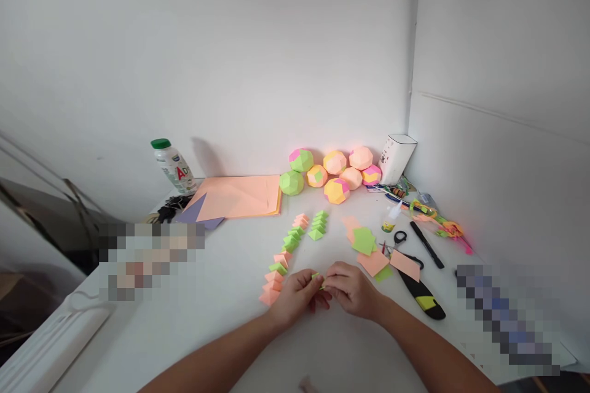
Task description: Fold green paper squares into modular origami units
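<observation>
Low over the front of the white table, both my hands meet at a small piece of green paper (316, 276). My left hand (297, 298) pinches it between thumb and fingers. From the other side, the fingertips of my right hand (350, 290) close on its edge. Most of the paper is hidden by the fingers, so its fold cannot be made out. Just left of my hands runs a row of folded peach and green paper units (279, 268), with a shorter row of green units (318, 225) behind. Loose peach and green paper squares (372, 262) lie to the right.
Several faceted paper balls (337, 191) sit by the back wall, beside peach sheets (239, 196) and a white bottle (173, 166). On the right are scissors (401, 237), a glue bottle (391, 218), a black pen (426, 244), a black-and-yellow cutter (421, 295) and a white box (397, 158).
</observation>
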### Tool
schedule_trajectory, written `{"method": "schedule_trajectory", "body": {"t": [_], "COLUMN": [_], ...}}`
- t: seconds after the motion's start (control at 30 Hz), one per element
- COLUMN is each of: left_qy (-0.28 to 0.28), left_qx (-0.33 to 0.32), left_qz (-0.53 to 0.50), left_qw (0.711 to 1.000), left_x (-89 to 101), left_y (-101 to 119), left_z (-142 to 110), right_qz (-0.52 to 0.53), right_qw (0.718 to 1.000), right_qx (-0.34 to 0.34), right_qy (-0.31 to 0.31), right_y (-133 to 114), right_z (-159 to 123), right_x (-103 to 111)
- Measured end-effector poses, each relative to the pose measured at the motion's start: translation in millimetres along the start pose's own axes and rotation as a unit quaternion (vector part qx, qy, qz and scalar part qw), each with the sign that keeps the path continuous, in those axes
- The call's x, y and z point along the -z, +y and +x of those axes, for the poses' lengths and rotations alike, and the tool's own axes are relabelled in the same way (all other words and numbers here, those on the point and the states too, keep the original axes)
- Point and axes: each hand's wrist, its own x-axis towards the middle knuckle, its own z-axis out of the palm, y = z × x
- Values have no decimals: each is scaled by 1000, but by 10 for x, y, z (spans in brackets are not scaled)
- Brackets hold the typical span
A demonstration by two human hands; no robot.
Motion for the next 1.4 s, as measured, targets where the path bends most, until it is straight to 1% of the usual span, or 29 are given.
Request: {"method": "schedule_trajectory", "body": {"t": [0.1, 0.23, 0.33, 0.4, 0.53, 0.63, 0.83, 1.0, 1.17, 1.27, 1.4], "left_qy": [-22, -50, -58, -59, -70, -75, -82, -82, -91, -68, -20], "left_qx": [3, 2, 2, 2, -6, -5, -2, -6, -9, -9, 3], "left_qz": [-4, 4, 22, 34, 54, 68, 72, 76, 59, 72, 86], "left_qw": [1000, 999, 998, 998, 996, 995, 994, 994, 994, 995, 996], "left_x": [15, 30, 33, 33, 34, 33, 33, 44, 35, 16, -2], "left_y": [-3, -8, 11, 31, 58, 62, 64, 60, 39, 41, 42], "left_z": [-13, -33, -49, -63, -90, -98, -88, -97, -99, -100, -97], "right_qz": [57, 101, 125, 143, 198, 212, 215, 235, 238, 233, 259], "right_qw": [997, 981, 958, 941, 910, 901, 905, 895, 903, 907, 891], "right_qx": [-58, -163, -257, -306, -365, -378, -366, -378, -358, -349, -372], "right_qy": [-9, -20, -32, -27, -15, -10, 20, 10, 7, 26, 16], "right_y": [2, -34, -67, -75, -60, -60, -110, -117, -97, -100, -110], "right_z": [-6, 19, 41, 48, 41, 41, 82, 91, 76, 79, 92], "right_x": [15, 47, 60, 55, 32, 24, 24, 21, 15, 15, 20]}}
